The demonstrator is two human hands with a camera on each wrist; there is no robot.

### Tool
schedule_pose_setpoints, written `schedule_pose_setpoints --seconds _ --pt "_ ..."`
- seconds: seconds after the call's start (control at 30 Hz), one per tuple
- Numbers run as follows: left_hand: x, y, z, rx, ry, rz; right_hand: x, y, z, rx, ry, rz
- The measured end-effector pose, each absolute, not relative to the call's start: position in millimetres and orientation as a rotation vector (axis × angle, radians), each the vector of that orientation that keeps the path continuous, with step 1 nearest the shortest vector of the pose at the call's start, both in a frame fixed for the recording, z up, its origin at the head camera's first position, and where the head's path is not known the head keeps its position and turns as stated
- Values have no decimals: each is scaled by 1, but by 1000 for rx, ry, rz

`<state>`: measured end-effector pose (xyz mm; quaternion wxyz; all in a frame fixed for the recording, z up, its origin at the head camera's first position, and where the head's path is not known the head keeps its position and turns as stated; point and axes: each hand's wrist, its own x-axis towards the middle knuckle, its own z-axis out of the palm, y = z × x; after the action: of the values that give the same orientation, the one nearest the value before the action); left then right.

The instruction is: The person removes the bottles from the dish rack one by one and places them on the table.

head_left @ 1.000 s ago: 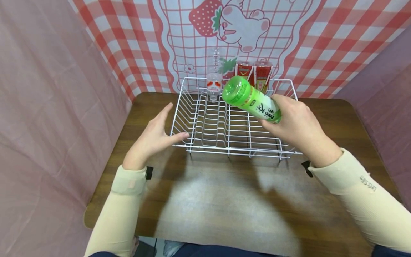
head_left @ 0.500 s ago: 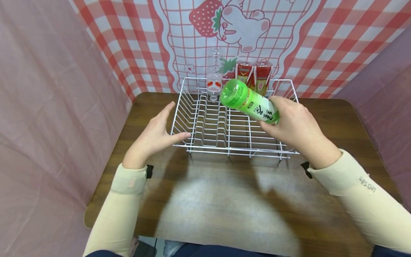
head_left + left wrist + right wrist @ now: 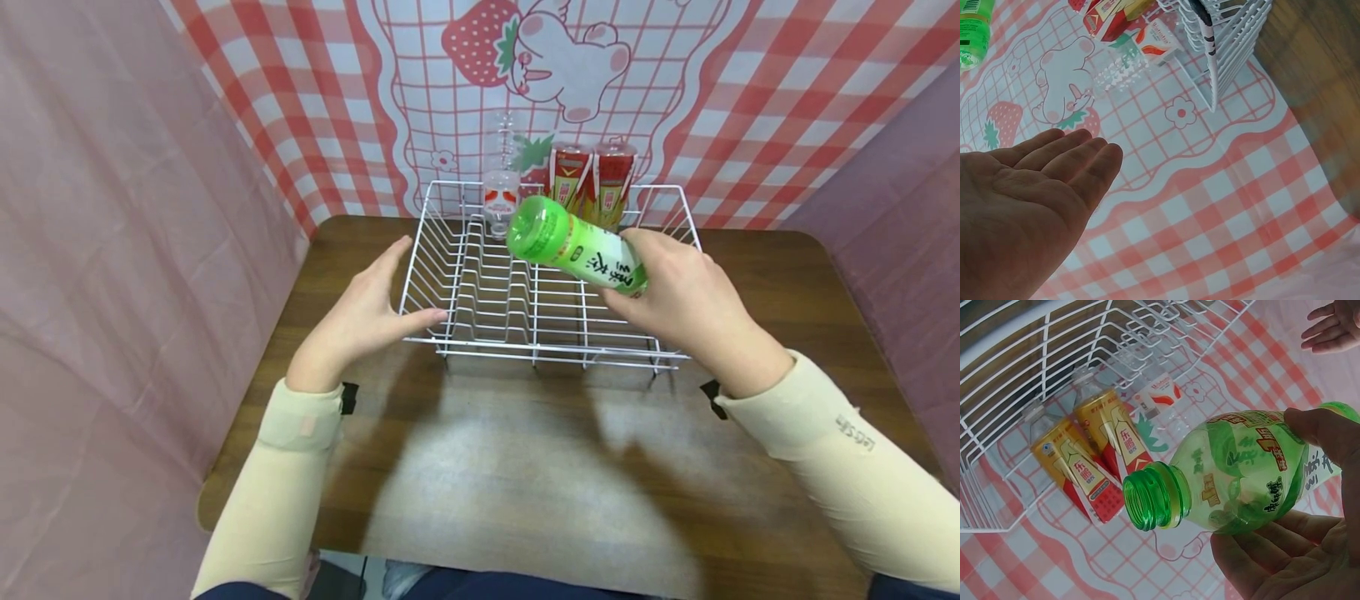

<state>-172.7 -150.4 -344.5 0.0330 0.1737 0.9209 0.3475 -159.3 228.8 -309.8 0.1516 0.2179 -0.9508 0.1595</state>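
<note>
Over the rack, the green bottle the right hand grips has shifted leftward, left hand outspread.

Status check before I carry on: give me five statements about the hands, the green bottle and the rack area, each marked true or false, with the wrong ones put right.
1. The right hand grips the green plastic bottle. True.

2. The green plastic bottle is sealed with a cap. False: the right wrist view shows its mouth uncapped.

3. The left hand holds nothing. True.

4. Two red-and-gold-labelled bottles are side by side at the back of the white wire rack. True.

5. In the head view, those two are the leftmost bottles. False: the clear plastic bottle is farther left.
</note>
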Motion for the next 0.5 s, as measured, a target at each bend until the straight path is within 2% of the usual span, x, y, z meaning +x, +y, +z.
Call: schedule_pose_setpoints --seconds 0.5 --pt "-173 -149 -341 636 2834 1137 -158 225 -313 680 -2711 414"
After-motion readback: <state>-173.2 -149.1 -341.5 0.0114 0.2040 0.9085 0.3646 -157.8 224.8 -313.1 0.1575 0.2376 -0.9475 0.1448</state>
